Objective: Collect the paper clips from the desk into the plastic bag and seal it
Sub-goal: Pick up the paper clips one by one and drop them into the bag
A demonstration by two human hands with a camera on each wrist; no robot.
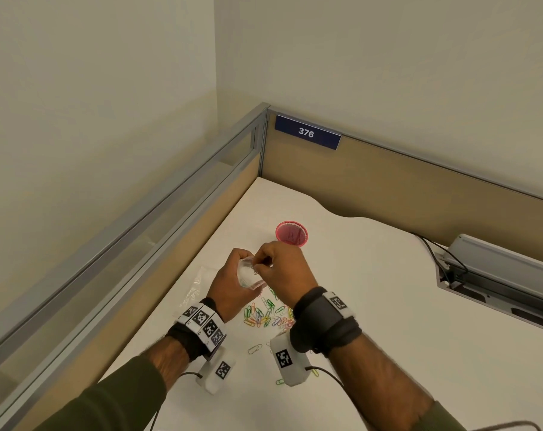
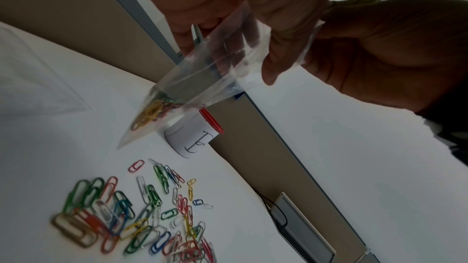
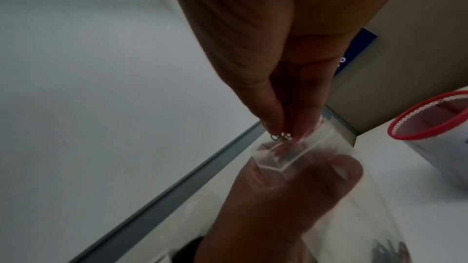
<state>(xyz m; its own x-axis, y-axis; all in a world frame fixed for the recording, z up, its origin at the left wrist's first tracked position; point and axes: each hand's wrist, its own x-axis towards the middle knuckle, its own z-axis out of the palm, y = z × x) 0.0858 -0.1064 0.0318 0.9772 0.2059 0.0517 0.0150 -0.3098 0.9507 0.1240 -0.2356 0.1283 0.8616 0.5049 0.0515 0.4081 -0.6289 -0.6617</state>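
Note:
My left hand grips a small clear plastic bag above the desk, mouth held open; in the left wrist view the bag hangs with several coloured clips in its bottom corner. My right hand pinches a few paper clips at the bag's open mouth. A pile of coloured paper clips lies on the white desk below the hands, and the same pile shows in the left wrist view.
A red mesh cup with a white paper label stands just beyond the hands. Another clear plastic bag lies flat to the left. Partition walls close the desk's corner; a cable tray sits at right. Stray clips lie near the wrists.

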